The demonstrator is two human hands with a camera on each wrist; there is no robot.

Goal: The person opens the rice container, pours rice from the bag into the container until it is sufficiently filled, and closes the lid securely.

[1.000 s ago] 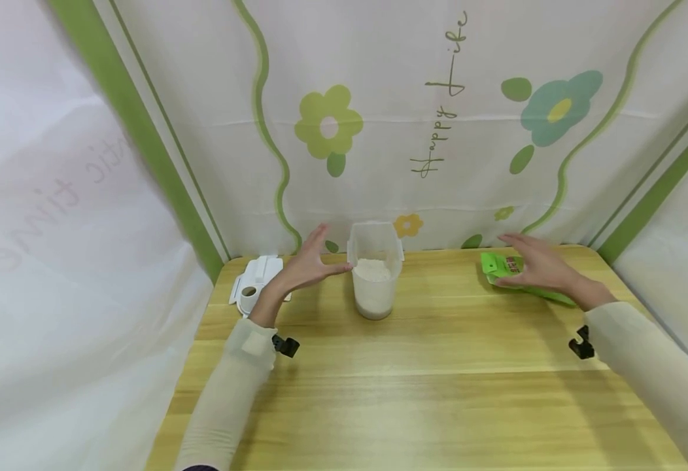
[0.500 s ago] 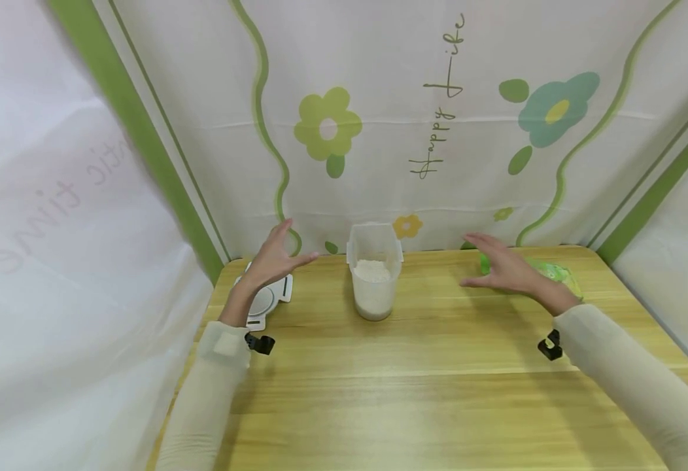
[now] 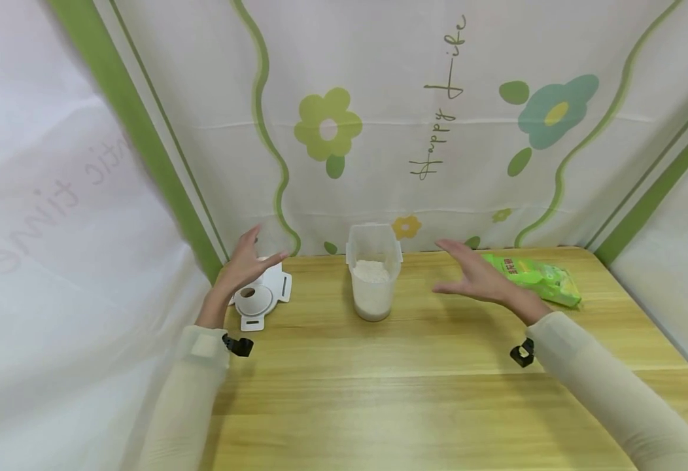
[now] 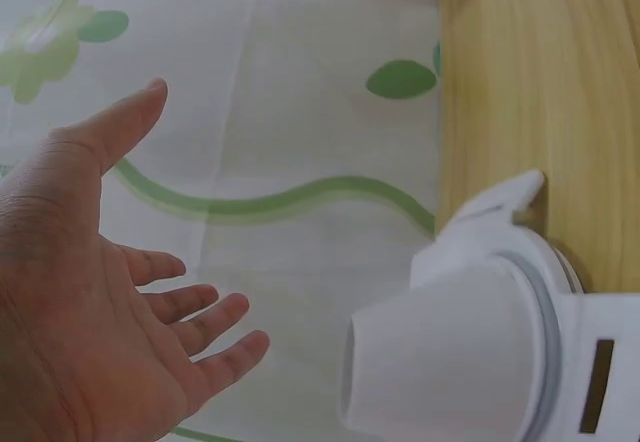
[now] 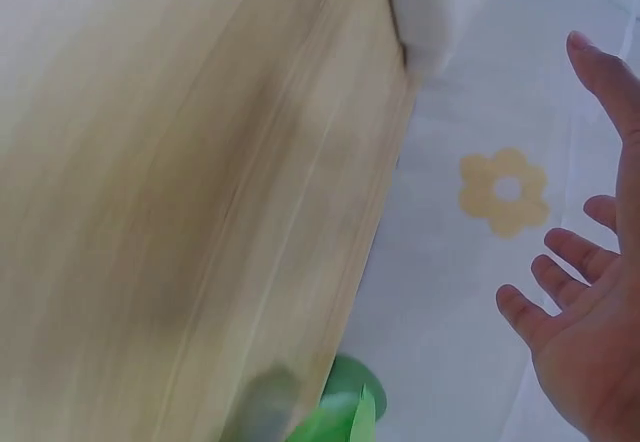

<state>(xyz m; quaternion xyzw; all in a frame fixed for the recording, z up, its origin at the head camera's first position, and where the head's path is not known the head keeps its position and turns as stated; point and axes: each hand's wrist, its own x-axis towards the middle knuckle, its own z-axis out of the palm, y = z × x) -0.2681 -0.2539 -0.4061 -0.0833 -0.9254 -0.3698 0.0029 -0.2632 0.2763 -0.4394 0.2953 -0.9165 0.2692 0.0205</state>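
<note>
A clear plastic container [image 3: 373, 294] with white powder in its lower part stands upright, its top uncovered, at the back middle of the table. My left hand [image 3: 242, 267] hovers over the white lid [image 3: 267, 294] at the back left, fingers spread and holding nothing. In the left wrist view the lid's round spout [image 4: 440, 352] faces the palm, apart from the fingertips. My right hand [image 3: 476, 275] is in the air between the container and a green plastic packet [image 3: 547, 281], thumb and fingers apart, with nothing in it. The right wrist view shows its fingers [image 5: 575, 282] loosely bent.
The wooden table [image 3: 379, 405] ends at the back against a white curtain [image 3: 379, 78] with flower prints. More white fabric [image 3: 73, 261] hangs along the left side. Black camera mounts [image 3: 238, 345] sit at both wrists.
Both hands have moved left. My left hand has gone from beside the container to over the lid; my right has come off the packet toward the container. The container has stayed in place.
</note>
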